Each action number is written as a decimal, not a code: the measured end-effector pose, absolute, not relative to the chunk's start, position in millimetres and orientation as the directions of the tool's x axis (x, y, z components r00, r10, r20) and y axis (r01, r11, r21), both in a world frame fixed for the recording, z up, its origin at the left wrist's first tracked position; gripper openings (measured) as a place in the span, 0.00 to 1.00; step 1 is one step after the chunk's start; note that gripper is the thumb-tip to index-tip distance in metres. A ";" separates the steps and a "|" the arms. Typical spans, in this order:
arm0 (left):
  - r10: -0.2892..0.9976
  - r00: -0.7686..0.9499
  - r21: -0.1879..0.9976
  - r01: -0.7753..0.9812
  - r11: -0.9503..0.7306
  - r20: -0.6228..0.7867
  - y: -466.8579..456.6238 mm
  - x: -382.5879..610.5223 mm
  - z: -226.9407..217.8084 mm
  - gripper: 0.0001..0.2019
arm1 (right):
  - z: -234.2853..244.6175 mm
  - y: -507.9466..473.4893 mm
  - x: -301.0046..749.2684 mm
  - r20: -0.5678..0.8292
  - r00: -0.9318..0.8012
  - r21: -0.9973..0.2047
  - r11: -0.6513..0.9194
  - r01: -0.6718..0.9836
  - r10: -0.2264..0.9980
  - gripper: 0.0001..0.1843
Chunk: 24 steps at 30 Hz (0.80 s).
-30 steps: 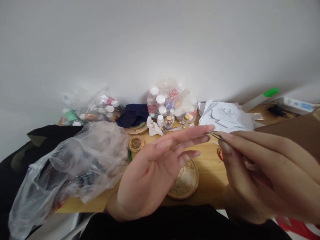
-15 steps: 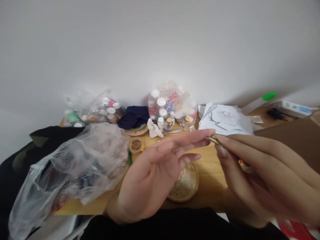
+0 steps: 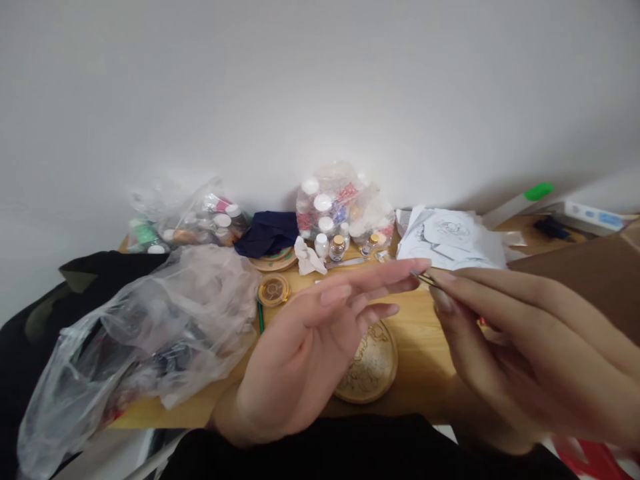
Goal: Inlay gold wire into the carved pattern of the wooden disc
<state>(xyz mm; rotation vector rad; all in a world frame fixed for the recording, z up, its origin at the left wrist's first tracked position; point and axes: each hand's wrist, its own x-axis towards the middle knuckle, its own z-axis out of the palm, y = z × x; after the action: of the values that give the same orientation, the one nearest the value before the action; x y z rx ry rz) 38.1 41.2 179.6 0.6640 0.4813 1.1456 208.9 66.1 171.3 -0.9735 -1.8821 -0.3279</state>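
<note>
In the head view, my right hand [image 3: 520,347] pinches a pair of thin metal tweezers [image 3: 426,278] between thumb and fingers. The prongs lie close together, and their tips are at the index fingertip of my left hand [image 3: 310,353]. That hand is open, palm turned up and fingers stretched to the right. Whether anything tiny sits between the tips I cannot make out. Below the hands, partly covered by my left one, lies a round board [image 3: 373,367] with a gold line design on its pale face.
A clear plastic bag [image 3: 200,300] spreads over the left of the wooden table. A spool [image 3: 274,291] of gold wire lies beside it. Bagged bottles [image 3: 325,203], small jars [image 3: 337,249] and printed papers [image 3: 450,233] line the wall. A cardboard box [image 3: 580,273] stands on the right.
The tweezers' prongs have come closer together at my left fingertip. Both hands have stayed almost in place.
</note>
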 end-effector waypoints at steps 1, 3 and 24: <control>0.938 0.346 0.702 -0.664 0.256 -0.015 41.3 37.9 179.8 0.20 | 170.9 66.4 208.4 0.843 -0.221 -0.173 0.636 0.752 0.491 0.07; 0.938 0.346 0.708 -0.658 0.256 -0.018 41.5 37.6 180.0 0.21 | 169.7 67.5 207.2 0.853 -0.198 -0.176 0.623 0.762 0.484 0.06; 0.930 0.369 0.655 -0.701 0.283 -0.007 41.4 36.8 178.6 0.20 | 169.4 70.3 210.5 0.871 -0.242 -0.149 0.700 0.699 0.427 0.05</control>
<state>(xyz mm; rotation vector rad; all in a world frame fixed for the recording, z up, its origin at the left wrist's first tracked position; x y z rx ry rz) 36.8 41.4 178.6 0.6216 0.4308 1.1372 210.5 70.3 169.4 -0.8780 -1.8786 -0.3303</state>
